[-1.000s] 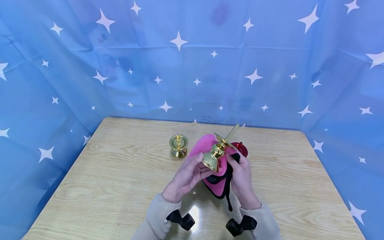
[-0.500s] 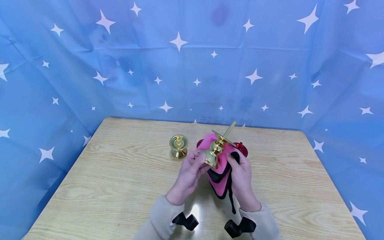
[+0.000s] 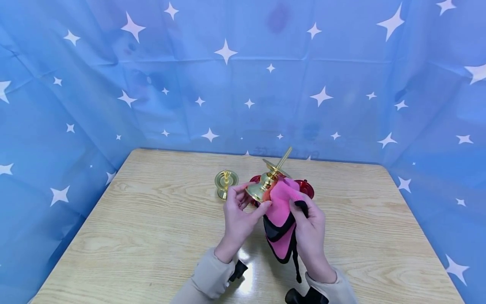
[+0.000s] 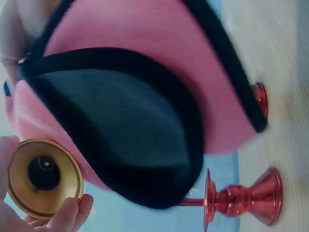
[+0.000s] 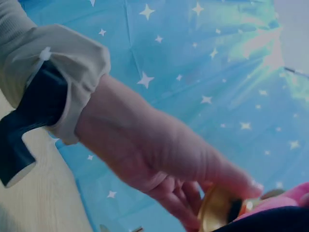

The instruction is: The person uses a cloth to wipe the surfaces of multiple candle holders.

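A gold candlestick (image 3: pixel 261 191) is tilted in the air above the table, its thin stem slanting up to the right. My left hand (image 3: pixel 240 219) holds it by the flared base, with the thumb and fingers at the rim. In the left wrist view, the hollow underside of the base (image 4: pixel 46 179) faces the camera. My right hand (image 3: pixel 313 232) pinches a pink cloth (image 3: pixel 280 204) with black edging and a dangling black cord. This cloth lies against the right side of the candlestick. Part of the right hand (image 4: pixel 21 29) shows at the cloth's upper corner.
Left of the hands stands a second gold candlestick (image 3: pixel 226 180). Two red ones are behind the hands: one (image 3: pixel 306 188) at the right, the other (image 3: pixel 255 179) partly covered by the held candlestick. A starry blue curtain (image 3: pixel 243 84) surrounds the wooden table (image 3: pixel 152 236).
The left hand has carried the gold candlestick up and to the left. The cloth has come from behind it to its right side, uncovering part of a red candlestick.
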Motion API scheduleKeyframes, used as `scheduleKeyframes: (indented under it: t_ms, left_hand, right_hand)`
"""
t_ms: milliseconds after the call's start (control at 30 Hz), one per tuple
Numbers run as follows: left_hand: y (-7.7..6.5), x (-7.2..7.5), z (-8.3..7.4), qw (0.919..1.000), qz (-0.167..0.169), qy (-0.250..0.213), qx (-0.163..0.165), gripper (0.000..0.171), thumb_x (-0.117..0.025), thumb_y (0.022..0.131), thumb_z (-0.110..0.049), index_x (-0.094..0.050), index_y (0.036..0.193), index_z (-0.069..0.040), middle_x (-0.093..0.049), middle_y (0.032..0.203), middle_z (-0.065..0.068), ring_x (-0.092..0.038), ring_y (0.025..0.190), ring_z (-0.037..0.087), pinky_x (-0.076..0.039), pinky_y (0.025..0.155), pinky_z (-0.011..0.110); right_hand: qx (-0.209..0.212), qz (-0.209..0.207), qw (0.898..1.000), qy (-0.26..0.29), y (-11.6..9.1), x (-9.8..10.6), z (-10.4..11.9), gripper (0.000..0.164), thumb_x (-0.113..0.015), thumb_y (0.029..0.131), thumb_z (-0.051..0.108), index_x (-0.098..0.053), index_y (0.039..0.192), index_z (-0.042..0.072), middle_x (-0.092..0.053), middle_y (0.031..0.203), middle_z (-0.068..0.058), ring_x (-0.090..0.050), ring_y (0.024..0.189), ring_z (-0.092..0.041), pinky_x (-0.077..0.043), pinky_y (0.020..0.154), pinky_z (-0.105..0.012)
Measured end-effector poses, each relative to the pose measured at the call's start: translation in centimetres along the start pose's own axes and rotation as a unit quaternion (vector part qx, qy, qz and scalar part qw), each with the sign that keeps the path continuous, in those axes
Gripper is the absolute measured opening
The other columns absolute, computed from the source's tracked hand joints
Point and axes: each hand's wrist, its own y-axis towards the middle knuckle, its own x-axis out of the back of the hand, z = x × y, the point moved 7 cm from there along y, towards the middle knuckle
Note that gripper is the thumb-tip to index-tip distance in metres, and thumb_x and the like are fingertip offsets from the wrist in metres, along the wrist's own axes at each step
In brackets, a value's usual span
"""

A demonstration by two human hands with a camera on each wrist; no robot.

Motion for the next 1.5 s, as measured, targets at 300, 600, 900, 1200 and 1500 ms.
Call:
scheduleKeyframes:
  t_ms: [300,600,900,1200,1500]
  left_hand:
    - [-0.2,0.4,0.4,0.9938,-0.013,-0.101,0.045,0.056,-0.077,0.075,-0.011,-0.04,0.11,0.014,-0.06,0.106,0.033,-0.065,0.089,0.012,-0.053,0.08,0.03]
    - [-0.3,-0.2,0.5,0.9814,0.029,-0.178,0.065,0.058,-0.073,0.078,-0.009,-0.033,0.112,0.017,-0.067,0.1,-0.001,-0.064,0.086,0.01,-0.052,0.074,0.023]
    - [0.1,-0.2,0.3,0.9892,0.057,-0.116,0.07,0.039,-0.063,0.077,0.006,-0.049,0.113,0.015,-0.06,0.098,0.021,-0.062,0.085,0.011,-0.053,0.072,0.024]
    - [0.4,0.1,0.3,0.9935,0.048,-0.053,0.09,0.036,-0.067,0.072,0.005,-0.058,0.107,0.01,-0.06,0.102,0.019,-0.06,0.081,0.009,-0.052,0.071,0.022]
    - [0.5,0.4,0.7,0.9961,0.043,-0.011,0.076,0.018,-0.07,0.073,0.006,-0.064,0.091,0.007,-0.064,0.089,0.013,-0.059,0.08,0.013,-0.05,0.066,0.022]
  right_hand:
    - [0.07,0.04,0.996,-0.031,-0.2,-0.5,0.8,0.023,-0.05,0.091,-0.007,-0.062,0.11,-0.011,-0.068,0.106,0.003,-0.058,0.099,-0.009,-0.045,0.083,-0.018]
    - [0.045,0.012,0.997,-0.063,0.5,-0.3,-0.5,0.019,-0.051,0.091,-0.006,-0.06,0.106,-0.015,-0.066,0.099,0.007,-0.057,0.094,-0.007,-0.046,0.079,-0.016]
    - [0.067,0.019,0.994,-0.088,0.5,-0.5,-0.4,0.018,-0.052,0.09,-0.008,-0.062,0.103,-0.013,-0.066,0.097,0.009,-0.058,0.088,-0.004,-0.047,0.073,-0.014]
    - [0.095,0.035,0.989,-0.104,0.5,-0.7,-0.4,0.021,-0.05,0.087,-0.014,-0.065,0.102,-0.01,-0.065,0.097,0.01,-0.058,0.085,-0.002,-0.046,0.073,-0.013]
    - [0.152,0.066,0.975,-0.15,-0.1,-1.5,0.0,0.034,-0.046,0.077,-0.024,-0.066,0.1,-0.007,-0.068,0.096,-0.01,-0.058,0.083,-0.002,-0.047,0.073,-0.014]
